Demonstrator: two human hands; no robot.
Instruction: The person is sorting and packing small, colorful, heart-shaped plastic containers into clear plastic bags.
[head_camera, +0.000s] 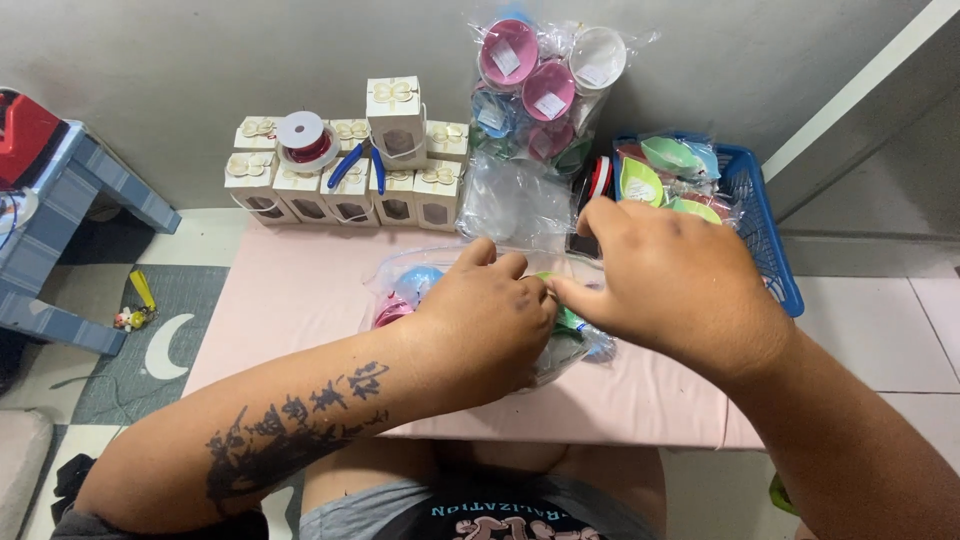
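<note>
Both hands on clear plastic bag (590, 345), pink counter (300, 290).
Left hand (485, 325) and right hand (670, 280) fingers pinch the bag's top edge; coloured bowls inside; gift boxes (350, 165) far left.

Low pink table (300, 290), cream gift boxes (350, 165) along its back edge, clear bag (420, 285) of perhaps plastic dishes
</note>
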